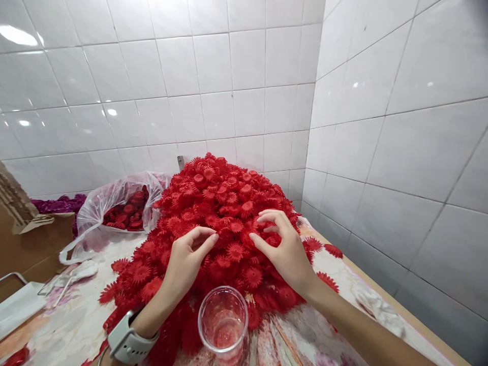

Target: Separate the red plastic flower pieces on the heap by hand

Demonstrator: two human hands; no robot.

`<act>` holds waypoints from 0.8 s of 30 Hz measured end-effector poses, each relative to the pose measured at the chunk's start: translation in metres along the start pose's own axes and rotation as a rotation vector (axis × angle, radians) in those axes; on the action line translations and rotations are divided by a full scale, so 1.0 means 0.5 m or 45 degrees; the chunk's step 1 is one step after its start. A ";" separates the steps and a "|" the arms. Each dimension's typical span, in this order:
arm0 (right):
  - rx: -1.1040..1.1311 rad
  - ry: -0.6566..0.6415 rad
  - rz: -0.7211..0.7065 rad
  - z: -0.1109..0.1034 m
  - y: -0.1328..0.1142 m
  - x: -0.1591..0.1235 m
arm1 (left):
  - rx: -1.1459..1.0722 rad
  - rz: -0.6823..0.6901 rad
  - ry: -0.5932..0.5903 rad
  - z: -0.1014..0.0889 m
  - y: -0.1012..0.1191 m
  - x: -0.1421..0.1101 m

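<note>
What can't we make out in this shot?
- Left hand, head view: anything tiny in its pinch; too small to tell.
- Tabletop under the red flower-like pieces, head view: hidden by the heap.
- Purple pieces, head view: partly hidden by cardboard box and plastic bag.
- Box's far side, head view: cut off by left edge.

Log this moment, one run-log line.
left hand: pinched, nothing visibly held | right hand: open | both: over red flower pile | clear cup: pile's near edge | plastic bag: left of pile
</note>
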State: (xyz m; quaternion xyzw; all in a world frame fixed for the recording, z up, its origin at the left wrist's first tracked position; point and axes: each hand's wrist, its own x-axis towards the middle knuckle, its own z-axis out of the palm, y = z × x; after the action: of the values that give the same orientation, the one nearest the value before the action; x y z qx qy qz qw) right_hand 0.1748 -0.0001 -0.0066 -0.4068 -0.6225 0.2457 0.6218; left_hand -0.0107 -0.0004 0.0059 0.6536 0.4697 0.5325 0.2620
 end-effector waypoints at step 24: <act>0.650 -0.562 0.452 0.016 -0.012 -0.020 | -0.114 0.153 -0.259 0.024 0.009 -0.038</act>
State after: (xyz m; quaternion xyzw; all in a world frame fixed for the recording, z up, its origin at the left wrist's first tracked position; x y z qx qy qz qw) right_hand 0.1646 -0.0098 -0.0082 -0.2775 -0.5801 0.5784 0.5019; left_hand 0.0022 -0.0173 -0.0025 0.7189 0.3765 0.4984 0.3049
